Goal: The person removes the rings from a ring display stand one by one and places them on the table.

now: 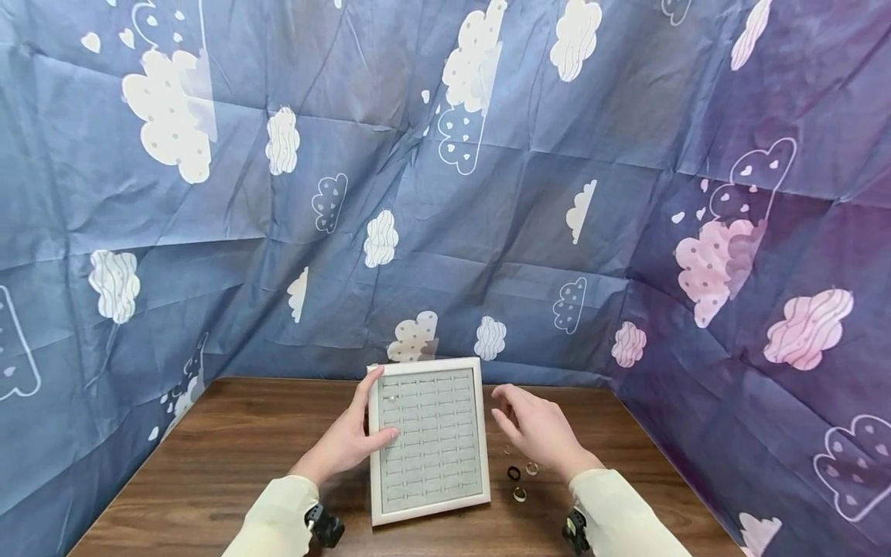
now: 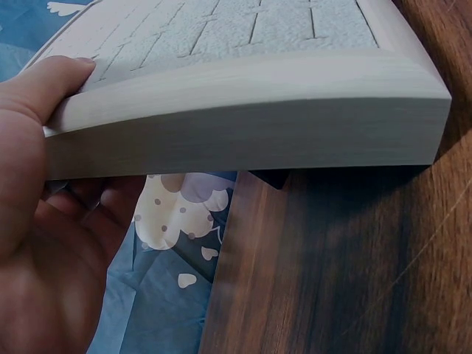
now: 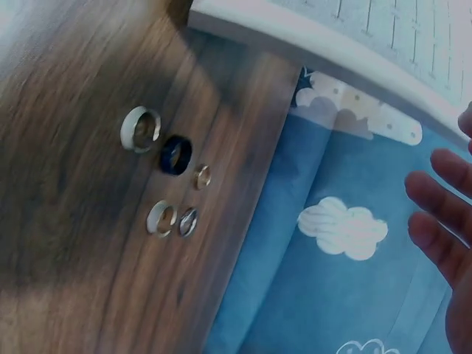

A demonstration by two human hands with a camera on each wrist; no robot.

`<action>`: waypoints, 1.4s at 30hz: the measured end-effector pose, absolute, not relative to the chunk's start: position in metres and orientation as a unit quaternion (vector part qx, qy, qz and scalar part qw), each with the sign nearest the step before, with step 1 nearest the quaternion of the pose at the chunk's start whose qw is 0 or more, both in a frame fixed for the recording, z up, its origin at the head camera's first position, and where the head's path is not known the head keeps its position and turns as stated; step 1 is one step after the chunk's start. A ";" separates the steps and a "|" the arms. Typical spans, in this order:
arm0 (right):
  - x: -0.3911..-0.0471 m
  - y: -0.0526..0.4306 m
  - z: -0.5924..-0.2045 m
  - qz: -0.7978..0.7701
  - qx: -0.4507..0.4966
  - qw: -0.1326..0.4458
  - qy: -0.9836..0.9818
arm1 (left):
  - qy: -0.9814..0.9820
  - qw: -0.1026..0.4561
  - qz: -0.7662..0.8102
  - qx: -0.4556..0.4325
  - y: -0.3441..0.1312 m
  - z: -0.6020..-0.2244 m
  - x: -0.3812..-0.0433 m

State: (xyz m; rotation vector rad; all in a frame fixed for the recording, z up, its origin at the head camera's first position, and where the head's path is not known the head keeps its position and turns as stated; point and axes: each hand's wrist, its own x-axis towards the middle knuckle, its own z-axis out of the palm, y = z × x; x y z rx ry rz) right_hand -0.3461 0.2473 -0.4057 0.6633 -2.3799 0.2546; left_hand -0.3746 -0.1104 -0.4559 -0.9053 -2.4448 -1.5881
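A white-framed ring display board [image 1: 431,507] with a grey slotted pad leans up on the table. My left hand [image 1: 351,433] grips its left edge, thumb over the front of the pad and fingers behind the frame, as the left wrist view also shows. One ring with a pale bead [image 1: 392,398] sits in a slot near the upper left of the pad. Just right of the board my right hand [image 1: 539,425] hovers with fingers loosely bent; nothing shows in it. Below that hand lie several loose rings, among them a black ring [image 3: 176,155] and a wide light-coloured ring [image 3: 140,129].
The brown wooden table [image 1: 278,433] carries the board and rings. Behind it and along the right side hangs a blue cloth [image 1: 418,193] printed with clouds. Smaller rings, one gold [image 3: 203,177] and one silver [image 3: 189,221], lie close by the black one.
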 end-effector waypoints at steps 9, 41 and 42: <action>-0.351 0.219 -0.400 0.089 0.279 0.348 -0.891 | -0.795 0.046 -0.521 -0.307 -0.110 -0.458 -0.376; -0.360 0.124 -0.396 0.098 0.351 0.345 -0.865 | -0.787 0.042 -0.526 -0.320 -0.111 -0.457 -0.376; -0.360 0.122 -0.397 0.099 0.350 0.345 -0.865 | -0.787 0.042 -0.526 -0.319 -0.111 -0.457 -0.376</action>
